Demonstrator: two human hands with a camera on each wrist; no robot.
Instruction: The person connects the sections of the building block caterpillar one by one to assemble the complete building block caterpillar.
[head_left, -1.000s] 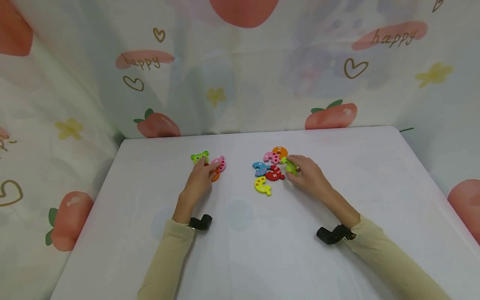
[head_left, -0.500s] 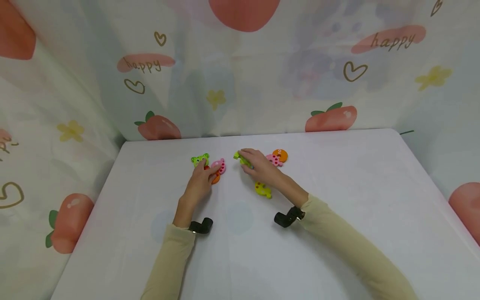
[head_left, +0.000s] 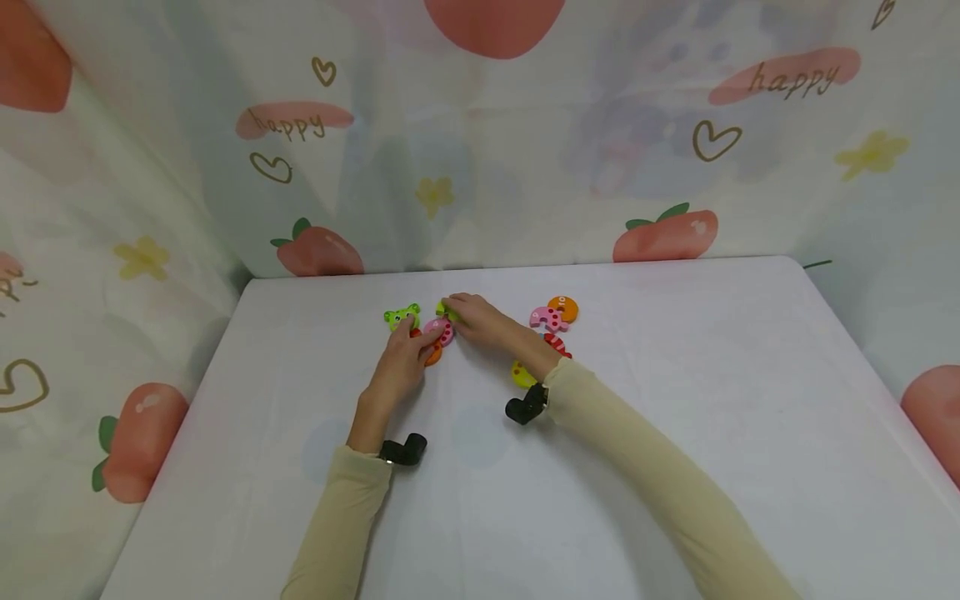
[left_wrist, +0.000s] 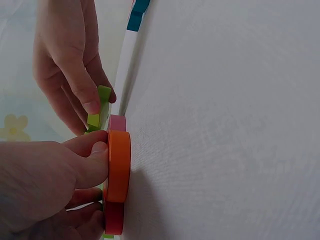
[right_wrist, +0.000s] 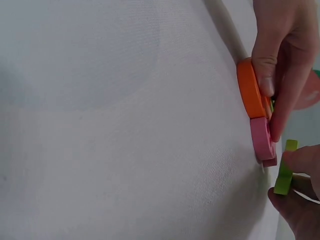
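My right hand (head_left: 483,321) pinches a light green puzzle piece (right_wrist: 286,172) between thumb and fingers, held close over the pink spotted puzzle piece (right_wrist: 261,139). My left hand (head_left: 397,365) rests on a joined row of pieces, its thumb on the orange piece (left_wrist: 120,167) and its index finger reaching to the pink one. A red piece (left_wrist: 114,219) sits beside the orange one, mostly under the left fingers in the head view. At the row's far left lies a green animal-head piece (head_left: 397,318) with eyes and ears.
Right of the hands lie more pieces: an orange one (head_left: 564,308) marked 10, a pink spotted one (head_left: 550,318), a red striped one (head_left: 555,343) and a yellow one (head_left: 522,375). The right forearm partly covers this group. A patterned cloth (head_left: 480,167) hangs behind the white table (head_left: 465,517).
My right hand has carried the green piece leftward from the group on the right to the row by my left hand. The left hand has stayed in place.
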